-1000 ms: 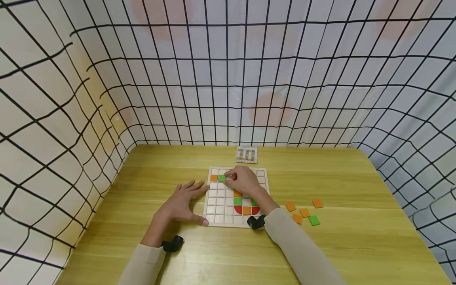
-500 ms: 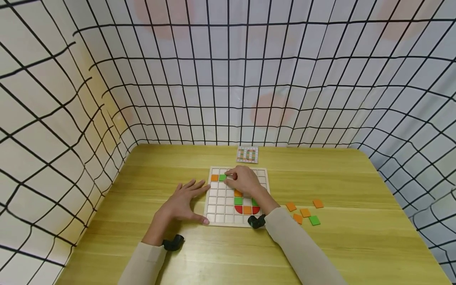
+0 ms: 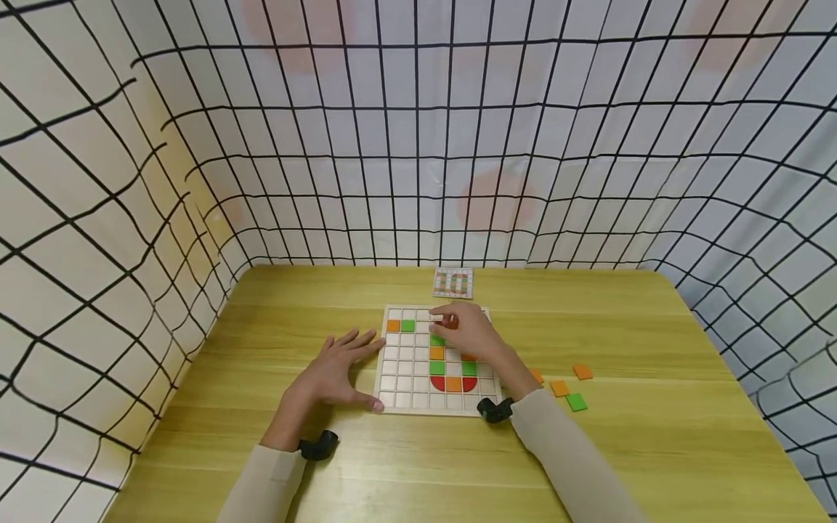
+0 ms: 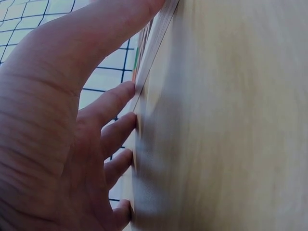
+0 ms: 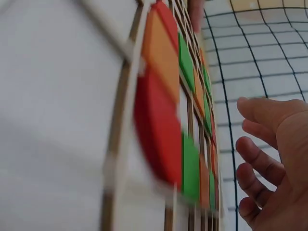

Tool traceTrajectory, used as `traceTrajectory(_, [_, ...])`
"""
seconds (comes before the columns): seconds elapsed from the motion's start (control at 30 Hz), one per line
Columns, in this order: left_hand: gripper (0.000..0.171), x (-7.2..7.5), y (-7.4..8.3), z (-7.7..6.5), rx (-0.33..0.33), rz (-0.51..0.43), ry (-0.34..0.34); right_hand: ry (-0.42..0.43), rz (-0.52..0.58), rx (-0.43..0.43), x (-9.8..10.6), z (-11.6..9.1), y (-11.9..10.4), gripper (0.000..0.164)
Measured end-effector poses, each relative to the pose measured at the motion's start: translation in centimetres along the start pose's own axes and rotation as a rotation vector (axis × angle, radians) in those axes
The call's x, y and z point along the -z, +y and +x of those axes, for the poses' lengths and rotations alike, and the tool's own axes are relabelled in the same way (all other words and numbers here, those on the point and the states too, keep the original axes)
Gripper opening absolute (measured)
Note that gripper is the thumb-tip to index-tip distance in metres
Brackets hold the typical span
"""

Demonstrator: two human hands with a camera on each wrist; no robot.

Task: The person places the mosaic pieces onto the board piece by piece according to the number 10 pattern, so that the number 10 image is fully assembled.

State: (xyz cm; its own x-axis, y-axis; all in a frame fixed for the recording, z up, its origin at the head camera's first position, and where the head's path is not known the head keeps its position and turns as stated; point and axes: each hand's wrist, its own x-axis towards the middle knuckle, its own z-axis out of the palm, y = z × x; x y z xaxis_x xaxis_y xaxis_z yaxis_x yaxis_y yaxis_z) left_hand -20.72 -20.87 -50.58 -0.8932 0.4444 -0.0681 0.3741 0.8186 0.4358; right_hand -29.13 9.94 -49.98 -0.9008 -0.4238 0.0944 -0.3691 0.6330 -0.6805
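Observation:
My left hand (image 3: 333, 374) lies spread on the table, its thumb and index finger touching the left edge of a white gridded board (image 3: 405, 381). Over the board's upper right hovers my right hand (image 3: 472, 333), fingers loosely bent and a gap between thumb and index finger. The right wrist view shows nothing in its fingers (image 5: 260, 109). An orange tile (image 3: 393, 325) and a green tile (image 3: 408, 325) sit side by side at upper left. Red rounded tiles (image 3: 437, 383), orange tiles (image 3: 453, 384) and green tiles (image 3: 437, 368) form a ring, partly hidden by the right hand.
Loose orange tiles (image 3: 583, 372) and a green tile (image 3: 576, 402) lie right of the board, some behind the right forearm. A small pattern card (image 3: 453, 283) lies beyond the board. A white curtain with black grid lines (image 3: 366, 145) surrounds the wooden table (image 3: 654, 436).
My right hand has left the green tile at upper left and moved right across the board, uncovering more of the ring. The left hand has stayed at the board's edge.

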Motion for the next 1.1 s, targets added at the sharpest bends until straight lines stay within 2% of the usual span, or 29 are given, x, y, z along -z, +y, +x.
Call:
traceTrajectory(0.27, [0.120, 0.2, 0.2, 0.1, 0.001, 0.002, -0.011, 0.070, -0.048, -0.055, 4.3, -4.5, 2.9, 0.039])
traceTrajectory(0.4, [0.120, 0.2, 0.2, 0.1, -0.001, 0.006, -0.011, 0.125, -0.094, -0.053, 6.5, -7.1, 4.7, 0.044])
traceTrajectory(0.53, [0.120, 0.2, 0.3, 0.1, -0.002, -0.001, -0.014, 0.144, -0.105, -0.046, 8.4, -9.7, 6.4, 0.045])
traceTrajectory(0.87, [0.119, 0.3, 0.4, -0.1, -0.008, 0.002, -0.002, 0.155, -0.195, -0.037, 11.5, -15.0, 10.7, 0.043])
traceTrajectory(1.1, [0.119, 0.1, 0.3, -0.1, -0.014, -0.001, -0.002, 0.159, -0.219, -0.071, 13.1, -17.5, 12.9, 0.040])
